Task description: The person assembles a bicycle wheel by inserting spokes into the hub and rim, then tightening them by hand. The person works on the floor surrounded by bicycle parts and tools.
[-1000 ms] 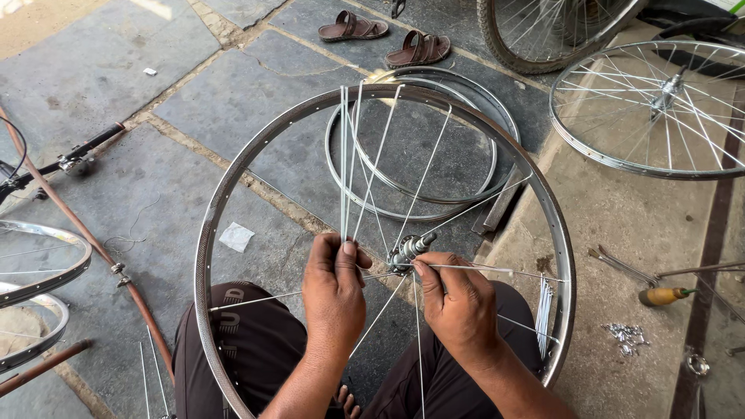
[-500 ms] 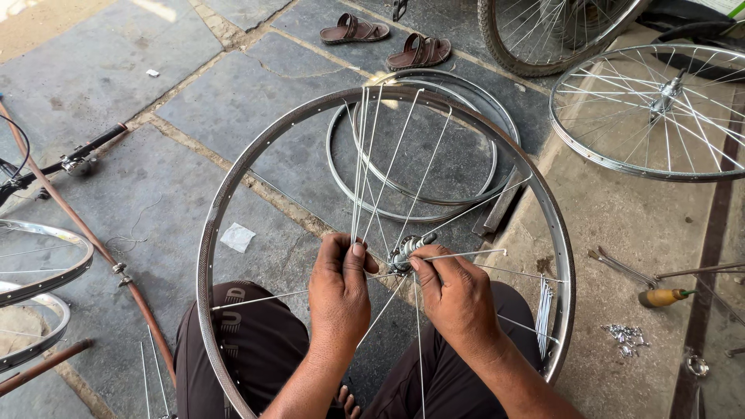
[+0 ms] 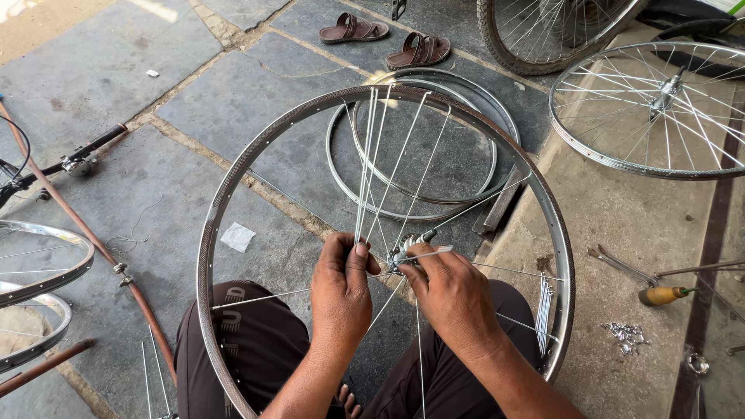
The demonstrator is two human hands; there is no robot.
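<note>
Lying flat on stone paving at twelve o'clock, two bare steel rims (image 3: 423, 147) sit behind the shiny wheel rim (image 3: 233, 202) on the lap, where the left hand (image 3: 341, 291) now pinches thin spokes (image 3: 365, 171) more upright than before and the right hand (image 3: 454, 299) grips the hub (image 3: 407, 248).
</note>
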